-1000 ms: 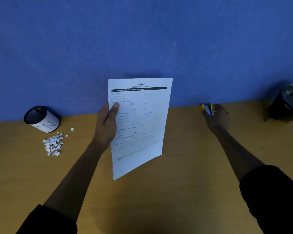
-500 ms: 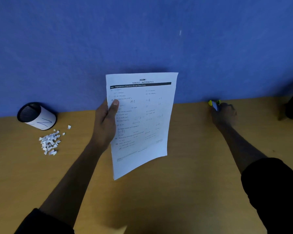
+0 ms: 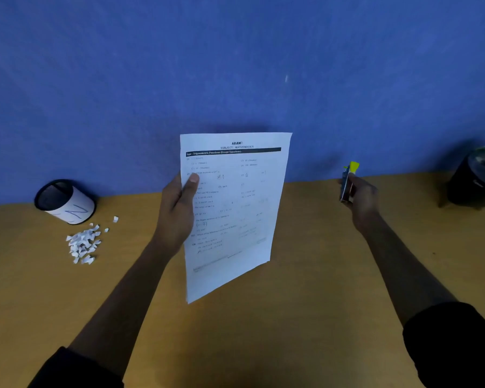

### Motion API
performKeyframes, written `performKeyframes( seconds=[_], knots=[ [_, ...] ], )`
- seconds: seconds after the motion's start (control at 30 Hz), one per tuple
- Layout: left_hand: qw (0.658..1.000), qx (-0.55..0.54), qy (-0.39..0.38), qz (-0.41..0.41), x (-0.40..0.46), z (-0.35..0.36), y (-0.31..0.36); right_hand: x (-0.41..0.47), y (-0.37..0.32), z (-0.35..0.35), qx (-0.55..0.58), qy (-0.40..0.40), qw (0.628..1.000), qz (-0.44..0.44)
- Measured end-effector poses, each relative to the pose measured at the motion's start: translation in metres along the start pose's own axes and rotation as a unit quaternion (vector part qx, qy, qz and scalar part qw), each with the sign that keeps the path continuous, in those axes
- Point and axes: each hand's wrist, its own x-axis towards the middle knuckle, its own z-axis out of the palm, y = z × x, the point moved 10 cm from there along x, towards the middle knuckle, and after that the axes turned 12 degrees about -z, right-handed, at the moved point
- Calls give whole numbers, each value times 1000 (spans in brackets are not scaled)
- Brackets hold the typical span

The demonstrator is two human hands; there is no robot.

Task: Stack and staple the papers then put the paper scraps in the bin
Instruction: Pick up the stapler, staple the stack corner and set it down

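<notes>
**Papers raised in one hand, stapler in the other, before stapling**

The left hand (image 3: 177,217) pinches the printed papers (image 3: 235,208) at their left edge, thumb on the front, holding them upright above the wooden table (image 3: 305,317). The right hand (image 3: 361,200) is closed around a small stapler (image 3: 347,186) with a yellow-green tip, well apart from the sheets. Risks: held by one edge only, the thin, limp sheets may fan or slip out of register, so a staple could catch only the top page or land askew; the free lower corner hangs unsupported. The paper scraps (image 3: 83,243), small irregular white flakes, lie heaped on the table just beside a black mesh bin (image 3: 65,201) wrapped in a white label and lying tilted; a draught from the sheets could scatter them. A dark round container (image 3: 476,177) stands at far right
</notes>
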Motion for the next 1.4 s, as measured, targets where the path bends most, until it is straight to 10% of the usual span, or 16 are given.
performKeyframes(
  seconds=[0.2, 0.53, 1.1, 1.4],
  knots=[
    [1000, -4, -11, 15, -19, 1, 13, -46, -40, 29, 263, -114, 957, 53],
    [997, -27, -47, 51, -49, 3, 43, -142, -141, 61, 372, -242, 895, 48],
    [992, -1, -120, 46, -72, 15, 64, -206, -230, 74, 73, -263, 945, -182],
    [984, 26, -166, 60, -84, 29, 76, -237, -273, 96, -76, -307, 883, -346]
  ],
)
